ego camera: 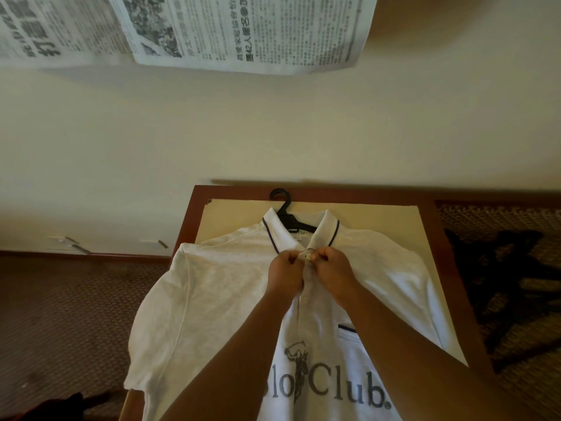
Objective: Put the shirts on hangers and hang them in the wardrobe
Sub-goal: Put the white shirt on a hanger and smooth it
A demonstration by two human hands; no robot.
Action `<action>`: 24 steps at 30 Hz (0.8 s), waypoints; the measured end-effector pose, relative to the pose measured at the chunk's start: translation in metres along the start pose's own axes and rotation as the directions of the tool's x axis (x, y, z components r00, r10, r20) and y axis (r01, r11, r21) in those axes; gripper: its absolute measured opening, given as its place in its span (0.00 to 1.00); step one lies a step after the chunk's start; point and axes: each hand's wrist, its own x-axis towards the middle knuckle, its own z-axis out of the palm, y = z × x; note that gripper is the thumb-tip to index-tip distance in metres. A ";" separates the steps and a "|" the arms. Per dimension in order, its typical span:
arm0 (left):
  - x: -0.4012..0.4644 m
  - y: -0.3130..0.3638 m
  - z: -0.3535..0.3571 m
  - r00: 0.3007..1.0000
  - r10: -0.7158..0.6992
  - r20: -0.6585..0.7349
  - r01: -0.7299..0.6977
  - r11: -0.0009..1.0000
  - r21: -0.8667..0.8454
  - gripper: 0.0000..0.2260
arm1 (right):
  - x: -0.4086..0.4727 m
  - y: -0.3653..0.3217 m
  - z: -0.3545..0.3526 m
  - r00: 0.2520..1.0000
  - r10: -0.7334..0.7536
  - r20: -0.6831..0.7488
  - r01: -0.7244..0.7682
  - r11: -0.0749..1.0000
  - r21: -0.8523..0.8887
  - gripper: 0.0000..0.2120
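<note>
Forearms: both bare, reaching in from the bottom edge and converging over the chest of the shirt.
Polo shirt (230, 299): white, lying flat and face-up on the tabletop, a grey "Club" print with a horse-and-rider figure nearest the camera, a dark-trimmed pocket beside the right forearm, its left sleeve draped off the tabletop's left edge.
Left hand (283, 270): fingers curled, pinching the placket cloth just left of the top button.
Right hand (332, 265): fingers curled as well, pinching the placket from the other side; the two hands almost touch.
Button (309, 255): small and pale, sitting right between the fingertips of both hands, just below the collar.
Collar (329, 229): open, white with a dark stripe along its edge, a neck label showing inside.
Hanger (283, 209): black plastic, inside the shirt's neck, its hook poking out past the collar and lying on the tabletop's far edge.
Tabletop (394, 220): pale surface with a reddish-brown wooden border, set against the wall.
Floor: patterned brown carpet left and right, something dark lying on it at right.
Wall: cream, with newspaper sheets (243, 28) hanging at the top.
</note>
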 end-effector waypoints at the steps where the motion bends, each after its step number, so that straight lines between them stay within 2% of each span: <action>1: 0.000 -0.001 0.000 1.000 0.021 0.002 -0.021 0.998 0.054 0.08 | 0.000 0.002 0.001 1.000 -0.015 -0.005 0.015 1.000 -0.012 0.07; 5: -0.002 -0.003 -0.002 0.997 0.054 -0.059 -0.039 0.973 0.227 0.06 | -0.005 0.011 0.004 0.991 -0.135 -0.018 0.135 0.991 -0.022 0.09; 8: -0.009 -0.001 -0.001 0.986 0.110 -0.126 -0.060 0.934 0.352 0.06 | -0.010 0.019 0.004 0.975 -0.191 -0.116 0.189 0.982 -0.032 0.08; 10: -0.011 -0.005 -0.006 0.951 0.247 -0.185 -0.134 0.870 0.475 0.06 | -0.010 0.021 0.000 0.945 -0.249 -0.211 0.234 0.968 -0.096 0.05; 12: -0.007 -0.013 -0.013 0.893 0.399 -0.209 -0.199 0.766 0.612 0.10 | -0.005 0.017 -0.008 0.901 -0.369 -0.227 0.325 0.923 -0.206 0.03; 14: 0.000 -0.017 -0.020 0.878 0.431 -0.209 -0.175 0.695 0.698 0.15 | 0.006 0.004 -0.015 0.854 -0.495 -0.163 0.423 0.841 -0.338 0.04; 17: 0.017 -0.019 -0.034 0.929 0.353 -0.109 -0.132 0.593 0.794 0.24 | 0.033 -0.026 -0.017 0.828 -0.561 -0.008 0.472 0.704 -0.530 0.05; 19: 0.028 -0.025 -0.045 0.949 0.312 -0.045 -0.132 0.524 0.842 0.28 | 0.050 -0.042 -0.010 0.842 -0.528 0.110 0.461 0.599 -0.654 0.07; 21: 0.034 -0.031 -0.053 0.955 0.296 -0.001 -0.147 0.477 0.866 0.31 | 0.064 -0.053 -0.002 0.872 -0.430 0.232 0.438 0.476 -0.763 0.11; 24: 0.037 -0.041 -0.059 0.944 0.328 0.030 -0.174 0.420 0.891 0.33 | 0.074 -0.060 0.008 0.874 -0.346 0.342 0.447 0.294 -0.845 0.16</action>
